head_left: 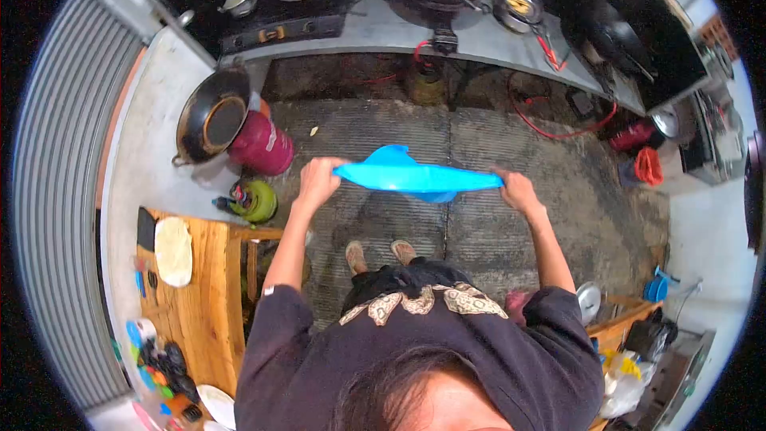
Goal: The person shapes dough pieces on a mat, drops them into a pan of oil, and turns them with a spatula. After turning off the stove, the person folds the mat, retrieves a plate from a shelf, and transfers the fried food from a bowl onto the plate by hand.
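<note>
A thin, shiny blue plastic sheet (415,178) is stretched in mid-air in front of me, with a loose flap standing up near its middle. My left hand (321,179) is closed on one end of it. At the other end, my right hand (519,190) grips the corner, its fingertips slightly blurred. Both arms reach forward, and the sheet runs nearly level between them above the grey ridged floor (495,231). Its lower folds are partly hidden by the upper edge.
Ahead runs a counter (367,8) with a stove, woks and a bowl. Left of me are a large black wok (211,116), a pink gas cylinder (263,144), a green gas cylinder (257,201) and a wooden table (203,287) with flat dough (173,251). A red hose (558,136) hangs under the counter.
</note>
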Demonstrator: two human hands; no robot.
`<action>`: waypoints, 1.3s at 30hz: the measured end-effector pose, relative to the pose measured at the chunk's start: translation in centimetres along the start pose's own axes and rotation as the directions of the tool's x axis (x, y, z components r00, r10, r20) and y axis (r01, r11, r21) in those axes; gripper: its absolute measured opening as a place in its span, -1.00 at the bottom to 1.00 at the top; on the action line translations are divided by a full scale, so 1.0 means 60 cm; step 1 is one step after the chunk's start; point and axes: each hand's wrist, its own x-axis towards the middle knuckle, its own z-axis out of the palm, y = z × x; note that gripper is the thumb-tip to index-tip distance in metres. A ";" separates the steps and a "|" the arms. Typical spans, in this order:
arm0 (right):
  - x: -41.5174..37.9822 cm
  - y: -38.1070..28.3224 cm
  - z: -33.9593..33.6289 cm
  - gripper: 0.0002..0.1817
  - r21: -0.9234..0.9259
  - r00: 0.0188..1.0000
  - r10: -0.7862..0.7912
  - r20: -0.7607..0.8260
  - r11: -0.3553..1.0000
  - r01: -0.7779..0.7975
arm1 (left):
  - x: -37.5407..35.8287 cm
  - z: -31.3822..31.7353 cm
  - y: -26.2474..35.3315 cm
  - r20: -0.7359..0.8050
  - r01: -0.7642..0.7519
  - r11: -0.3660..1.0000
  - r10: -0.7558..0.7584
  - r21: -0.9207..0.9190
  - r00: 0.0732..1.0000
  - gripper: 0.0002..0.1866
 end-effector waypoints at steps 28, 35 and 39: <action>0.210 -0.127 0.062 -0.70 0.323 0.698 -0.238 0.675 0.946 0.010 | -0.171 -0.018 -0.237 0.589 0.551 0.812 -0.353 -0.193 0.727 -0.77; 0.075 -0.175 -0.215 -0.67 0.553 0.748 -0.616 0.247 0.724 0.413 | -0.270 -0.288 -0.028 0.232 0.214 0.909 -0.136 -0.358 0.963 -0.72; -0.008 -0.118 -0.129 -0.09 0.938 0.895 -0.397 0.203 -0.183 -0.294 | -0.352 -0.173 -0.069 0.061 -0.076 -0.499 -0.254 -0.863 0.965 -0.39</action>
